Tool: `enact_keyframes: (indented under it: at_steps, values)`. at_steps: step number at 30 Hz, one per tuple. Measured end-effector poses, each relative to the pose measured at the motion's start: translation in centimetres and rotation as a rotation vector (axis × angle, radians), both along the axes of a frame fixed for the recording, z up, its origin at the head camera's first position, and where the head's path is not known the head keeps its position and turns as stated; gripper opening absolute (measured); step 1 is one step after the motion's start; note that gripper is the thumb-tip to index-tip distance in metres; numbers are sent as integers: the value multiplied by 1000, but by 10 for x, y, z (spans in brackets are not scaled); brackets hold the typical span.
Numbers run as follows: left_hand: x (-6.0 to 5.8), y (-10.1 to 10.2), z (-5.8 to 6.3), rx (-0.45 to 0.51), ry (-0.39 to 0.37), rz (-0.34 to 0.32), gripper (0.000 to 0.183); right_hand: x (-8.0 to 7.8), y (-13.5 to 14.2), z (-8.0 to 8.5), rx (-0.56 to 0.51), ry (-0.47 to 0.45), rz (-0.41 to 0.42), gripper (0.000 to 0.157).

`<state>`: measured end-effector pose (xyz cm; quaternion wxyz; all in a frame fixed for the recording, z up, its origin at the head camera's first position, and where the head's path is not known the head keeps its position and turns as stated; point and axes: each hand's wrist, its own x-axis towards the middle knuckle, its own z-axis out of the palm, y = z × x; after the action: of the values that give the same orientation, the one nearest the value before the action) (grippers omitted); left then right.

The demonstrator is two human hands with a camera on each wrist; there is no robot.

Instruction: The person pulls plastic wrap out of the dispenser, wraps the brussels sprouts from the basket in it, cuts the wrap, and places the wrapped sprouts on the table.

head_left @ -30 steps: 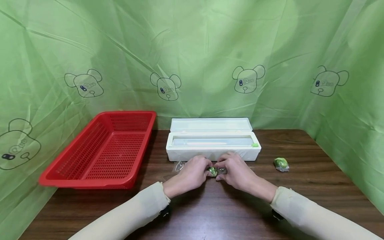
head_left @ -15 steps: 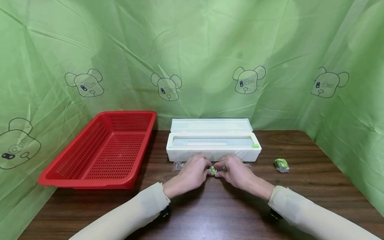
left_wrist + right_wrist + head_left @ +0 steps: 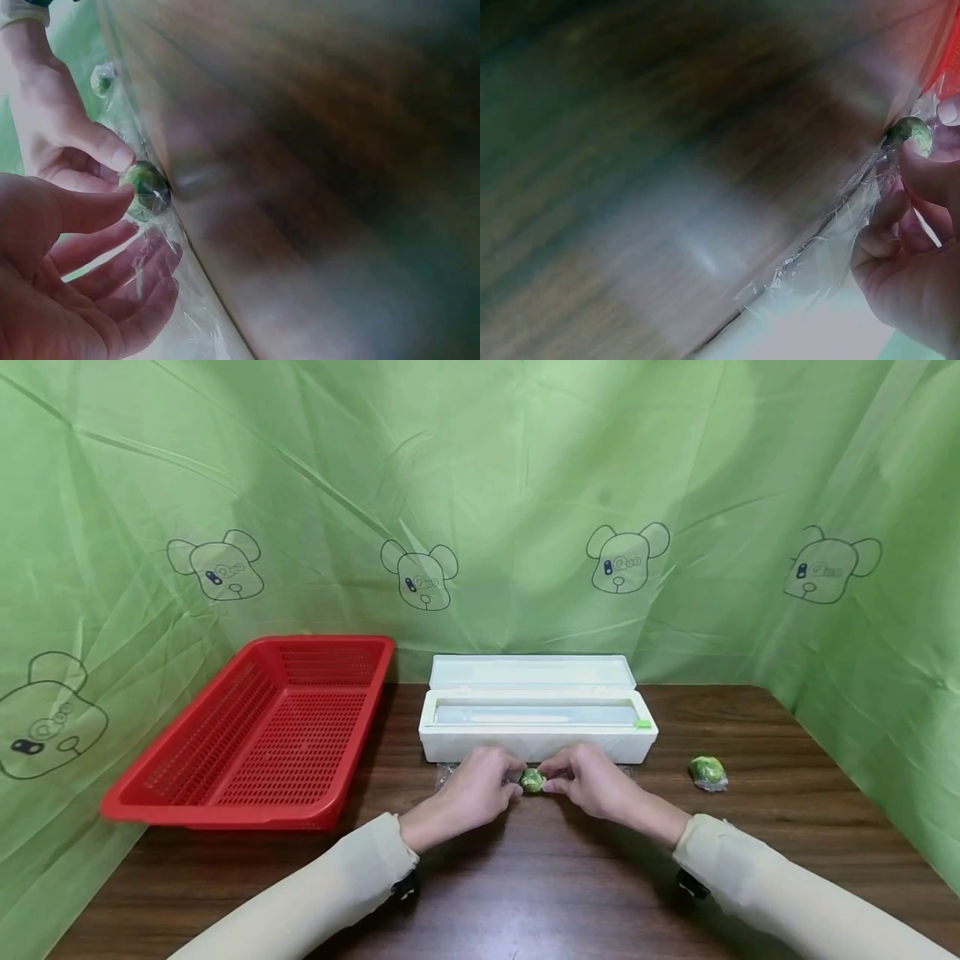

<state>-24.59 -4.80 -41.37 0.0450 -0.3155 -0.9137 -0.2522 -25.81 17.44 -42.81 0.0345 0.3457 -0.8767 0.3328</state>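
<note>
A small round green vegetable [image 3: 532, 780], which looks like a Brussels sprout, lies in front of the white box. My left hand [image 3: 480, 783] pinches it from the left, with the thumb against it in the left wrist view. From the right, my right hand [image 3: 592, 782] pinches the same sprout, thumb and forefinger close about it. Clear plastic film [image 3: 196, 319] runs under the sprout and behind the fingers. How much of the film the fingertips hold, I cannot tell. A second green piece [image 3: 708, 772], wrapped in film, rests farther right.
The long white cling film box [image 3: 536, 745] stands behind the hands with its lid [image 3: 532, 672] raised. A small green slider [image 3: 642, 724] sits at its right end. To the left is a red perforated basket [image 3: 300, 817]. Green cloth [image 3: 517, 527] hangs around the table.
The sprout has turned between the fingers and now shows more of its round green side. A dark bunch of film seen beside it at the right is no longer visible. Both hands stay close in.
</note>
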Motion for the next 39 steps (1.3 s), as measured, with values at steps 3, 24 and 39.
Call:
enact_keyframes:
  at_steps: [3, 24, 39]
  values:
    - [-4, 2, -1, 17, -42, 7, 10, -2, 0, 0, -8, -6, -3, 17]
    - [-12, 6, -5, 99, -161, 126, 17, -6, 0, -3, -135, -202, -93, 14]
    - [-9, 3, -3, 90, -165, 123, 20, 1, 1, 5, -102, -223, -142, 22]
